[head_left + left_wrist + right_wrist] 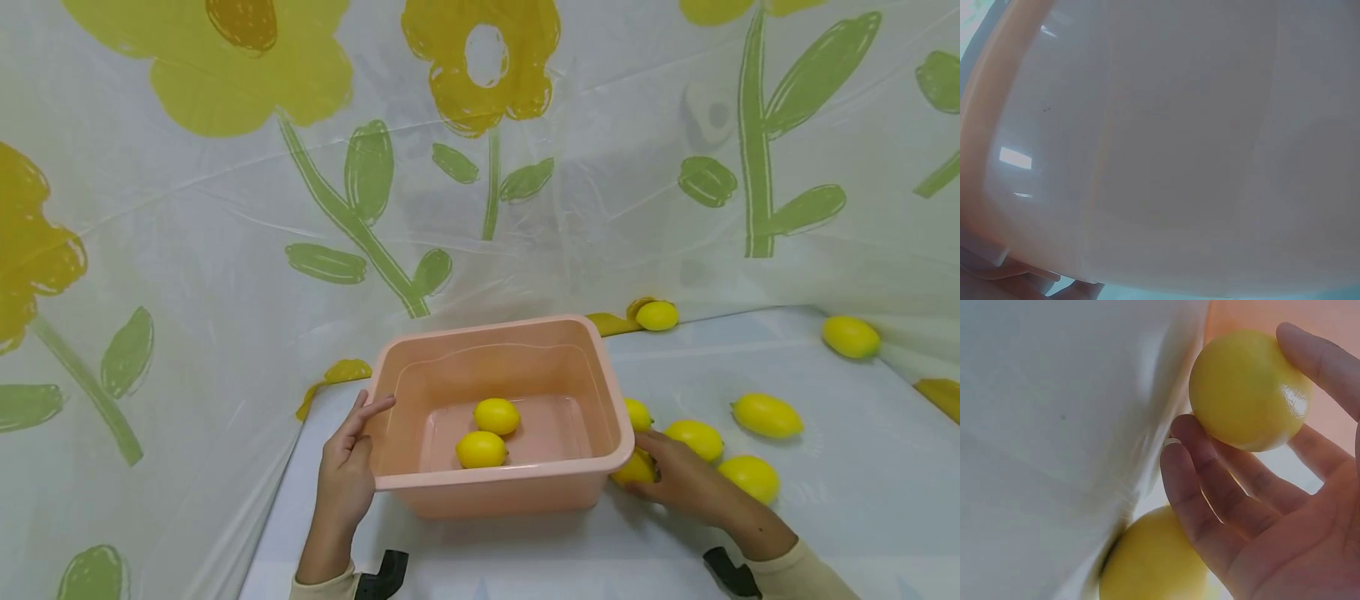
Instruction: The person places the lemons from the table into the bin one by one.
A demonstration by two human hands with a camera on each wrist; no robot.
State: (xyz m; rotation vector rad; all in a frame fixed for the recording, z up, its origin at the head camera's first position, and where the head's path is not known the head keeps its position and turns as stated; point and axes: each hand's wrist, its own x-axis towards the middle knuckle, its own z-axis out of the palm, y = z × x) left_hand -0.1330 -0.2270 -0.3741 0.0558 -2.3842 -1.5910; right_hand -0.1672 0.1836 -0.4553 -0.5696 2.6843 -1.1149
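Note:
A pink plastic basin [502,498] stands tilted toward me in the head view, with two yellow lemons inside: one lemon [497,416] behind another lemon [482,450]. My left hand [347,477] holds the basin's left rim, a finger reaching over the edge; in the left wrist view the basin wall [1179,137] hides most of that hand. Beside the basin's right wall, my right hand [686,479] pinches a lemon [1244,390] between thumb and fingers. Below those fingers, a second lemon [1154,556] shows in the right wrist view.
Right of the basin, several more lemons lie on the pale tabletop [847,467], among them one lemon [767,416] and another lemon [750,478]. Farther back are a lemon [657,316] and a lemon [851,337] near the flowered curtain [615,208].

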